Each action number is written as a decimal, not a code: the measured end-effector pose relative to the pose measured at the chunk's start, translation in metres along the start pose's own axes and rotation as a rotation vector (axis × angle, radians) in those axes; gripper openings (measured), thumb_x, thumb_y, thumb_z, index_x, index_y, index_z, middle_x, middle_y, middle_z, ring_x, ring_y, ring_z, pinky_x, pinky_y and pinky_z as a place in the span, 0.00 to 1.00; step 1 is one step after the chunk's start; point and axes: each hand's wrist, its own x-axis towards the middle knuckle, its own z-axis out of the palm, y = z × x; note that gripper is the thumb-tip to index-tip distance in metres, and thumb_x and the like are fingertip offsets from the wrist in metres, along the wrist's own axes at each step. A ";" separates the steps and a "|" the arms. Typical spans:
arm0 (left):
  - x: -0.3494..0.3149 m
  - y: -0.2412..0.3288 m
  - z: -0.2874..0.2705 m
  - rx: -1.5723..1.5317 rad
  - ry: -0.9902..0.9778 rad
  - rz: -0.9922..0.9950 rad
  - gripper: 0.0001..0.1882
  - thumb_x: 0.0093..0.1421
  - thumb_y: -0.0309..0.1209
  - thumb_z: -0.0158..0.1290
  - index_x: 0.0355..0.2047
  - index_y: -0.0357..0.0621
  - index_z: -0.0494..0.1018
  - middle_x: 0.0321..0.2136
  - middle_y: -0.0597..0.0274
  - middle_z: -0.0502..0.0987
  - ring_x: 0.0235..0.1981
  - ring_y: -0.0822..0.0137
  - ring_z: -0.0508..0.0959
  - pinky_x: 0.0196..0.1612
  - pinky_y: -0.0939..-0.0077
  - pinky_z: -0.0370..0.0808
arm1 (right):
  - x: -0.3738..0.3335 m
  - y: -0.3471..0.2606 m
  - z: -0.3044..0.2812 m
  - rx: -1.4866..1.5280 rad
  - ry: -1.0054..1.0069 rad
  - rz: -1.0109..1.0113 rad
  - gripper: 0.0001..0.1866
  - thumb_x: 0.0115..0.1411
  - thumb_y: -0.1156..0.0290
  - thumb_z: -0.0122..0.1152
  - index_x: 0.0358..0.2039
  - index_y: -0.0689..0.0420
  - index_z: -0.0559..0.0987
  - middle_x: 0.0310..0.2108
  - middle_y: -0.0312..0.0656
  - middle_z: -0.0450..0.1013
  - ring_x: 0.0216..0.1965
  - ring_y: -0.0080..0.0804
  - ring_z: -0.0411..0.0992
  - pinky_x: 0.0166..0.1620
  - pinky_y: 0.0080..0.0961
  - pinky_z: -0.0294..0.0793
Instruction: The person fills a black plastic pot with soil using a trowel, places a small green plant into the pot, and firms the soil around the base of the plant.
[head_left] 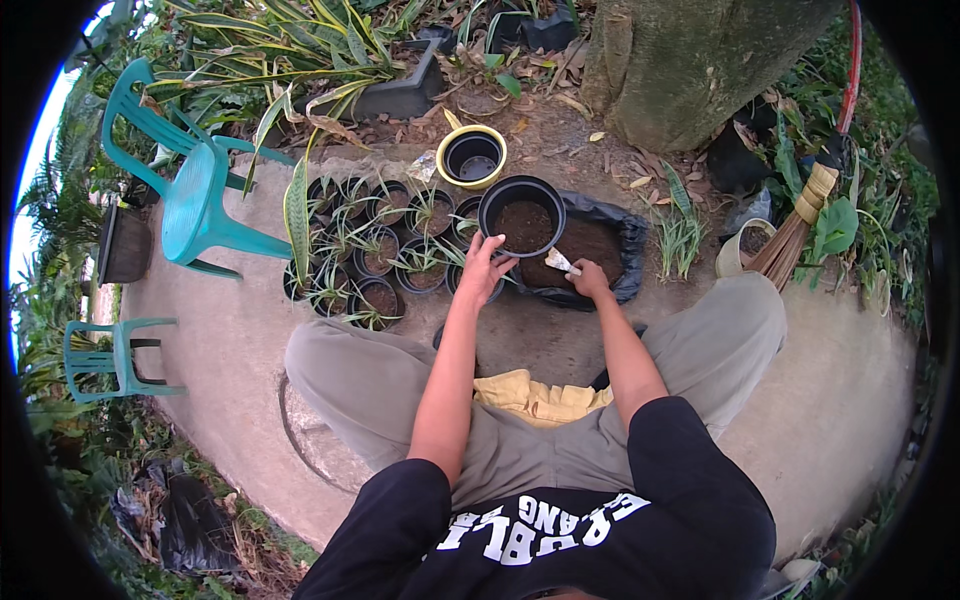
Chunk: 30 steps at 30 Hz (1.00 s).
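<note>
My left hand (481, 268) grips the near left rim of a round black plant pot (522, 216), which has brown soil in its bottom. In my right hand (589, 279) is a small pale scoop (558, 262), its blade over the soil tray just right of the pot. That tray, lined with black plastic (632, 236), holds loose brown soil (592, 242). Left of the pot stand several small black pots with spiky green-and-white seedlings (423, 262). Behind it sits a yellow-rimmed pot with a dark inside (471, 157).
Loose seedlings (681, 240) lie right of the tray, near a stick broom (800, 225) and a pale pot (745, 247). A tree trunk (690, 75) rises behind. Two green plastic chairs (195, 200) stand at left on the concrete. A grey planter (405, 88) borders the back.
</note>
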 end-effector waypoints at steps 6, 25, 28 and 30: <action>-0.001 0.001 0.003 0.007 -0.014 0.010 0.20 0.61 0.33 0.54 0.51 0.47 0.62 0.48 0.58 0.69 0.49 0.54 0.74 0.55 0.57 0.71 | -0.005 -0.024 0.014 0.047 -0.014 0.099 0.20 0.55 0.59 0.66 0.48 0.49 0.78 0.48 0.47 0.76 0.53 0.47 0.72 0.54 0.40 0.71; 0.022 -0.017 0.012 0.002 0.021 -0.018 0.21 0.58 0.37 0.55 0.49 0.46 0.63 0.48 0.51 0.67 0.51 0.52 0.71 0.59 0.56 0.69 | -0.026 0.029 -0.066 0.147 -0.019 -0.147 0.20 0.54 0.61 0.70 0.45 0.58 0.79 0.40 0.46 0.78 0.45 0.40 0.76 0.48 0.33 0.73; 0.026 -0.020 0.024 0.009 -0.011 -0.001 0.21 0.58 0.38 0.55 0.48 0.46 0.63 0.49 0.49 0.66 0.52 0.51 0.70 0.59 0.56 0.69 | -0.022 0.044 -0.098 0.224 -0.051 -0.181 0.19 0.54 0.63 0.69 0.42 0.60 0.79 0.37 0.43 0.79 0.42 0.32 0.76 0.45 0.32 0.72; 0.026 -0.019 0.019 -0.001 0.011 0.017 0.21 0.58 0.38 0.55 0.48 0.46 0.63 0.50 0.49 0.66 0.52 0.51 0.70 0.59 0.56 0.69 | -0.031 0.033 -0.119 0.138 -0.040 -0.217 0.18 0.54 0.63 0.69 0.42 0.60 0.79 0.37 0.43 0.79 0.40 0.31 0.75 0.45 0.31 0.72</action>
